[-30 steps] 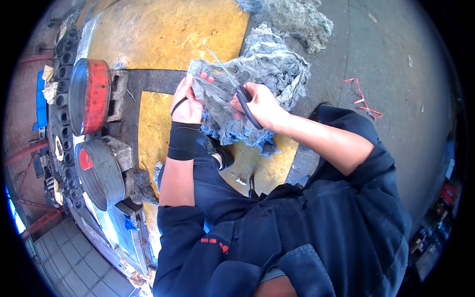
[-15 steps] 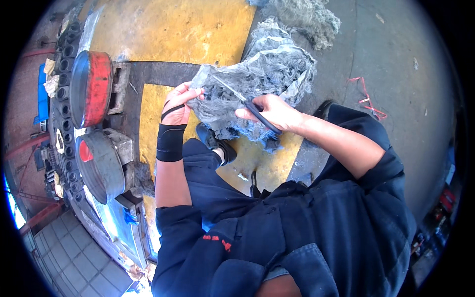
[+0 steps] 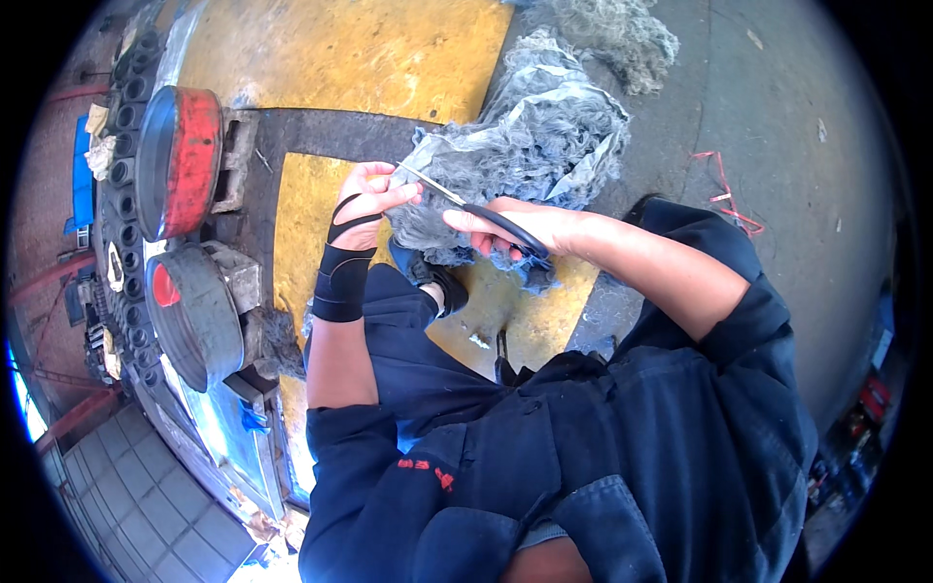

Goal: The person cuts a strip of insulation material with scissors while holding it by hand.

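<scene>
A grey shaggy mop-like bundle of strands (image 3: 525,146), with pale cloth strips along it, lies in front of me and reaches towards both hands. At its left end, my left hand (image 3: 364,201) pinches the edge between thumb and fingers; a black wrap covers that wrist. My right hand (image 3: 520,228) grips the black handles of a pair of scissors (image 3: 452,197). Their metal blades point up and left, across the bundle's edge, with the tips close beside the left fingers. The blades look nearly closed together.
Two round drums, one red and black (image 3: 185,160) and one grey (image 3: 199,316), stand on concrete blocks (image 3: 233,277) at the left. Worn yellow sheets (image 3: 360,58) cover part of the floor. Another grey heap of strands (image 3: 622,39) lies farther off. Red strapping (image 3: 721,189) lies at the right.
The scissors have swung to the left, and their tips are now beside my left fingers. My left hand has turned slightly, and the pale strip end it held up is no longer raised.
</scene>
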`<state>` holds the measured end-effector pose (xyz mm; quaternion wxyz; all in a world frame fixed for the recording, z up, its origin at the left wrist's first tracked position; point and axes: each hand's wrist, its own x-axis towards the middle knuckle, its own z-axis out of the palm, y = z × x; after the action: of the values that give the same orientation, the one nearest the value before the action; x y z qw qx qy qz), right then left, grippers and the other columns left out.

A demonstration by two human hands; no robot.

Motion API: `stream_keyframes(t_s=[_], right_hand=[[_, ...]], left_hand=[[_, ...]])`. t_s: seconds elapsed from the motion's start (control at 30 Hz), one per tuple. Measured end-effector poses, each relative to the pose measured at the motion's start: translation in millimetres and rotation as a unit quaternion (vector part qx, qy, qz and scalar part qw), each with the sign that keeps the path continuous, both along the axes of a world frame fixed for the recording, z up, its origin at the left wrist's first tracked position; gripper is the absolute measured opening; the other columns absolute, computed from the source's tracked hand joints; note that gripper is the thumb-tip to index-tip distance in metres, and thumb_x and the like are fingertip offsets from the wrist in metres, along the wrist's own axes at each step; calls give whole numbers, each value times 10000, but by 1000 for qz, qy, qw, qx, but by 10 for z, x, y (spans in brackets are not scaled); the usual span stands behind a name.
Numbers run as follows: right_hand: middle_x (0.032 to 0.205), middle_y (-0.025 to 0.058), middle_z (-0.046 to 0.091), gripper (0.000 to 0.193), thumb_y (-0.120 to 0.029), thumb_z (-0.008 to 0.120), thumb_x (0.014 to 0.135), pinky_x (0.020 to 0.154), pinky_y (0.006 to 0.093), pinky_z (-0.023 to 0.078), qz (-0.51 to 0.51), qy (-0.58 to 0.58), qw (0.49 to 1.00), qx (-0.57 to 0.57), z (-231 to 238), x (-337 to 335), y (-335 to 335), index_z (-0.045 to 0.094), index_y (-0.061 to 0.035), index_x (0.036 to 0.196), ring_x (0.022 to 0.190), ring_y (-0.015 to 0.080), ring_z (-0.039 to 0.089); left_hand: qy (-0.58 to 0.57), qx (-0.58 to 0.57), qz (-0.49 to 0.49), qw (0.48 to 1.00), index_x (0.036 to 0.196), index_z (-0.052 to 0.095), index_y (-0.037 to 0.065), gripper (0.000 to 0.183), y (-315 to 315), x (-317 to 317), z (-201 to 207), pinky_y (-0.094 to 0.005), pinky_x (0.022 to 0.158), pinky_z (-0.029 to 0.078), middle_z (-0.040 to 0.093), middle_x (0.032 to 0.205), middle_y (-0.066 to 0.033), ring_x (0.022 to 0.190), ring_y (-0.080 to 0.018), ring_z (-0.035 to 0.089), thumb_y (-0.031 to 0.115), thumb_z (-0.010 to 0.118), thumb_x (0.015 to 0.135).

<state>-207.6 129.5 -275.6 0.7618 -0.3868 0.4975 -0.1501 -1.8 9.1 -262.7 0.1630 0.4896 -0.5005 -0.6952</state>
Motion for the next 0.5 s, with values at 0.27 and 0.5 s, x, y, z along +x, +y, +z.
stream_keyframes(t_s=[0.27,0.5], right_hand=[[817,142,562,957,-837,418,686,689,328,418,22,48,993,-105,-38,81,-102,590,75,919,784,244,547],[561,48,461,808,-820,398,717,479,301,419,-14,39,997,-66,-6,92,-61,499,-31,574,522,183,534]], left_hand=[[32,8,-10,999,1077,374,-32,487,32,9,-99,-329,783,482,625,898,-175,804,-221,628,-8,706,722],[99,33,-55,993,1128,436,-29,438,20,-26,-81,-299,791,462,613,954,-126,846,-187,601,35,678,769]])
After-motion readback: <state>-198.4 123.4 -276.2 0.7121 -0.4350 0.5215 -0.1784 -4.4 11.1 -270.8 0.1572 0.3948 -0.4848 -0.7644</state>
